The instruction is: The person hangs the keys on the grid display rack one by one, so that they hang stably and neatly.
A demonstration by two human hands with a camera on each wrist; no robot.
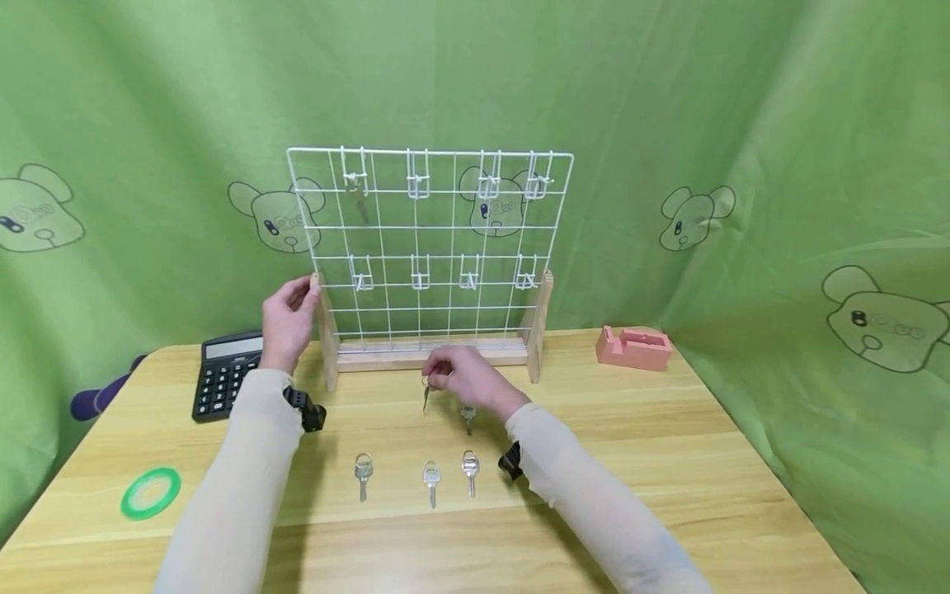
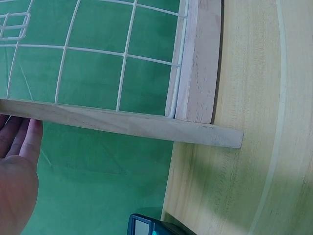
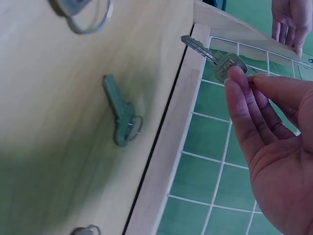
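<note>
My right hand [image 1: 471, 378] pinches a key [image 3: 222, 63] by its ring, between thumb and fingers. The key hangs low in front of the white wire grid rack [image 1: 454, 224]. At the rack's left side, my left hand [image 1: 288, 320] grips the upper end of the wooden side post [image 2: 117, 128]; its thumb is partly hidden in the left wrist view. Hooks hang on the grid in two rows, and a key [image 1: 361, 202] hangs from the top left hook. On the table lie a key [image 1: 468, 417] under my right forearm and, nearer, three keys with rings [image 1: 363, 472].
A black calculator [image 1: 223, 375] lies left of the rack, behind my left arm. A green tape roll [image 1: 151, 493] lies at the front left. The pink tape dispenser [image 1: 634, 348] stands at the back right of the wooden table [image 1: 653, 462]. Green cloth surrounds the table.
</note>
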